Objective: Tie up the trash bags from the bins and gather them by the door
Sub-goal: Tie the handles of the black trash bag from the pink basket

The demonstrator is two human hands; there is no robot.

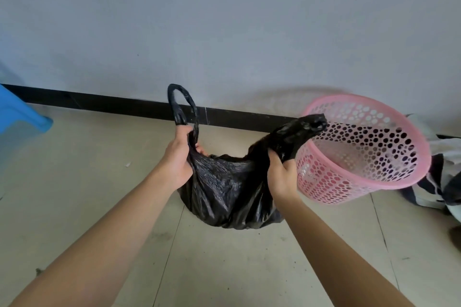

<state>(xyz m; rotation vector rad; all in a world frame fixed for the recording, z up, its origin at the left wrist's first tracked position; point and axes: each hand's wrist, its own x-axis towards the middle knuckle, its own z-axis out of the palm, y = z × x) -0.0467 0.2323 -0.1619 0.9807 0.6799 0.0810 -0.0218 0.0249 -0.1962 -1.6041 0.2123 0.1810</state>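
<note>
A black trash bag (224,192) rests on the tiled floor in front of me, full and crumpled. My left hand (178,159) grips its left handle, whose loop stands up above my fist. My right hand (283,174) grips the right handle, which sticks out up and to the right over the bin's rim. The two handles are held apart, with the bag's mouth sagging between them. A pink perforated plastic bin (374,149) stands tilted just right of the bag, with no liner visible inside.
A grey wall with a black skirting board (112,104) runs behind the bag. A blue plastic object (20,114) sits at the left edge. Dark and white cloth (441,182) lies on the floor right of the bin.
</note>
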